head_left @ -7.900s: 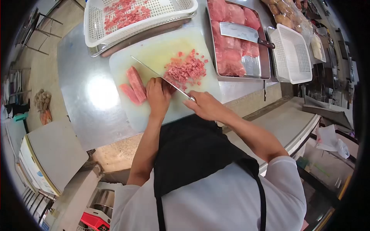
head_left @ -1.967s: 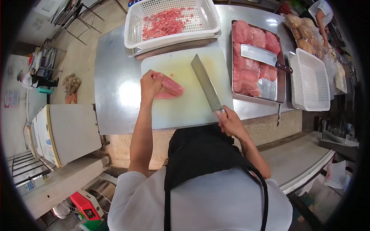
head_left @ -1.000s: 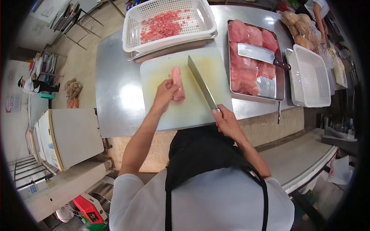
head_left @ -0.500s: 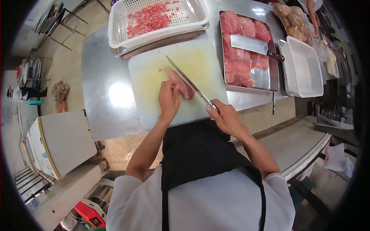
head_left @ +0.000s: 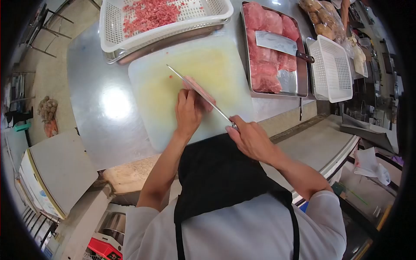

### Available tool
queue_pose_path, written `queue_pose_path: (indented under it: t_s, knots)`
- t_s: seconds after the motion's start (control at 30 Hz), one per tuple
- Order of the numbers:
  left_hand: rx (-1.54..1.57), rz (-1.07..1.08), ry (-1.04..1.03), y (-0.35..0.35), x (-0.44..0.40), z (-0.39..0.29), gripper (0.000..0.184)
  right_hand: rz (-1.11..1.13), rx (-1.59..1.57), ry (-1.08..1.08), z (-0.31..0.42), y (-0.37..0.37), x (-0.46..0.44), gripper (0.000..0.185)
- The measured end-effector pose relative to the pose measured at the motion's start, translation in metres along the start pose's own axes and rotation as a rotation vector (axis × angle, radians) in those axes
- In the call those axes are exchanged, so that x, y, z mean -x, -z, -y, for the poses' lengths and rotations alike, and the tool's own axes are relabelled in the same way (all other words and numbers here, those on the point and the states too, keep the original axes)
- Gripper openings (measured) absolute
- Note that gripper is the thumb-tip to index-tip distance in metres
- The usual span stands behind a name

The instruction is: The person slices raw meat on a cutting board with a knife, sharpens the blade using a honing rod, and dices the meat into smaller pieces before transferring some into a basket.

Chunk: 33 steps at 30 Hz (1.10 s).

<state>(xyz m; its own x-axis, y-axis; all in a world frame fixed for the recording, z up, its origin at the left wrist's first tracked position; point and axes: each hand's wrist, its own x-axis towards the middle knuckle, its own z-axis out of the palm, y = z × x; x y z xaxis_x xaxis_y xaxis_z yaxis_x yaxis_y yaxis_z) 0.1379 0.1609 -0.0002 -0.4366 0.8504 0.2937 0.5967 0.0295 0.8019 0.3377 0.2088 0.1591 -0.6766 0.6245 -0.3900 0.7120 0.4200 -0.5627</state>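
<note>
A piece of raw pink meat lies on the white cutting board, whose middle is stained yellow. My left hand is closed, its bent fingers pressing on the meat's left side. Wrapped round the handle of a long knife is my right hand. The blade slants up and left across the meat, close to my left fingertips, and hides part of it. Whether the edge has sunk into the meat, I cannot tell. A small red scrap sits near the knife tip.
Beyond the board stands a white perforated basket holding diced meat. To the right, a metal tray carries large meat pieces and a cleaver. Another white basket and bagged round brown items are farther right, near another person's arm.
The view has shifted, moving the table's contents leftward. The knife now lies across the meat, covering more of it, and my left fingers are bent more tightly.
</note>
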Motion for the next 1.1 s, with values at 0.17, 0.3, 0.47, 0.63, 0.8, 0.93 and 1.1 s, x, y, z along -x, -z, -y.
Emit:
queue_pose_path:
  t_s: [0.17, 0.3, 0.47, 0.63, 0.8, 0.93, 1.1]
  knots:
    - [0.013, -0.027, -0.056, 0.000, -0.003, 0.001, 0.023, -0.111, -0.078, 0.085, -0.009, -0.044, -0.076, 0.026]
    - [0.033, -0.025, -0.071, 0.002, -0.003, 0.001, 0.014, -0.101, -0.039, 0.049, -0.006, -0.041, -0.068, 0.029]
    - [0.086, -0.052, -0.109, 0.001, -0.003, 0.009, 0.014, -0.041, -0.052, 0.012, -0.025, -0.042, -0.041, 0.032]
    - [0.118, -0.027, -0.065, 0.002, 0.008, 0.014, 0.020, -0.104, -0.062, 0.027, -0.014, -0.041, -0.057, 0.029]
    - [0.116, -0.038, -0.068, 0.001, 0.002, 0.010, 0.031, 0.005, -0.122, -0.063, 0.010, -0.009, 0.000, 0.029]
    - [0.137, -0.005, -0.061, 0.002, 0.000, 0.015, 0.035, 0.069, -0.090, -0.080, 0.015, -0.005, -0.014, 0.030]
    - [0.158, 0.006, -0.041, 0.004, -0.007, 0.015, 0.030, -0.026, -0.115, 0.018, 0.003, -0.036, -0.053, 0.036]
